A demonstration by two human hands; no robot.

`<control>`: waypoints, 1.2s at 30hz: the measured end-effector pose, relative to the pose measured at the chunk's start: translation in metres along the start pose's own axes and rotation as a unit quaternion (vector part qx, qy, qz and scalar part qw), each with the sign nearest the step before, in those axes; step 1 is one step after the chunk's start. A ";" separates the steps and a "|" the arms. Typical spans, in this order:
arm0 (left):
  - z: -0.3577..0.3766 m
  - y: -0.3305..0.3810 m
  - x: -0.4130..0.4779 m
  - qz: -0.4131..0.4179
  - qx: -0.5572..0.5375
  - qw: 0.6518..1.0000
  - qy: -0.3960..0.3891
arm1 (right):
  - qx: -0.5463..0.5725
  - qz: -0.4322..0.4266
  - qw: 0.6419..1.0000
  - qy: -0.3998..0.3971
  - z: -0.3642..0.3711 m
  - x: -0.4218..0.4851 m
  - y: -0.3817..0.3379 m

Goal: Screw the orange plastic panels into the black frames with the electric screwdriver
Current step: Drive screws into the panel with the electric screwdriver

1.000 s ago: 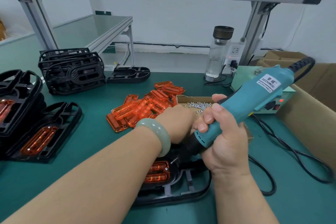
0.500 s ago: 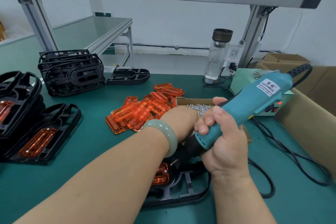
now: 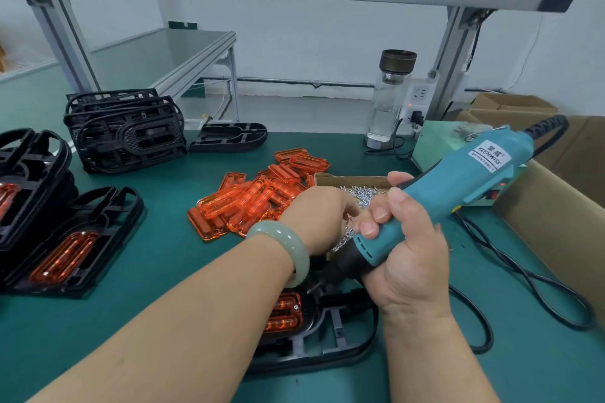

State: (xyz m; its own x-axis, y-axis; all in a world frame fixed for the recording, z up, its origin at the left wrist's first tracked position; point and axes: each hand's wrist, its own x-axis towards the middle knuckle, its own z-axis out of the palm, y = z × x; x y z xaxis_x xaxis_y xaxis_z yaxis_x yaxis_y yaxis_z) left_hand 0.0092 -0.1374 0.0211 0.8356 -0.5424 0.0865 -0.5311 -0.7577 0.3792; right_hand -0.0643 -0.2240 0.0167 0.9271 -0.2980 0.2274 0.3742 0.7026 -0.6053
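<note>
The right hand point(image 3: 406, 258) grips the electric screwdriver point(image 3: 458, 186), tilted over the near black frame point(image 3: 330, 357) that holds an orange panel point(image 3: 284, 314). The left hand point(image 3: 317, 219) is by the screws point(image 3: 360, 193), fingers hidden. Next, probably: seat a screw and straighten the bit.

Bare green mat point(image 3: 163, 258) between black frames point(image 3: 39, 180) at left and orange panel pile point(image 3: 248, 203); cardboard wall point(image 3: 550, 216) close at right

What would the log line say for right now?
right hand grips electric screwdriver | left hand beside its nose, grasp hidden | orange panel sits in black frame
</note>
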 end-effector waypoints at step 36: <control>-0.022 -0.022 -0.104 -0.228 -0.760 0.591 0.148 | 0.033 0.009 0.999 0.039 -0.004 0.001 0.008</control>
State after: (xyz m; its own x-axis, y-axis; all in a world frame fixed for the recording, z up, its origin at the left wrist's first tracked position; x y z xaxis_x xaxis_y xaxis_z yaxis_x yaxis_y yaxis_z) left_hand -0.0631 -0.0558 0.0242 0.9504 -0.1506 -0.2721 0.3102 0.5212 0.7950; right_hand -0.0608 -0.2217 0.0091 0.9304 -0.3319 0.1552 0.3600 0.7493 -0.5559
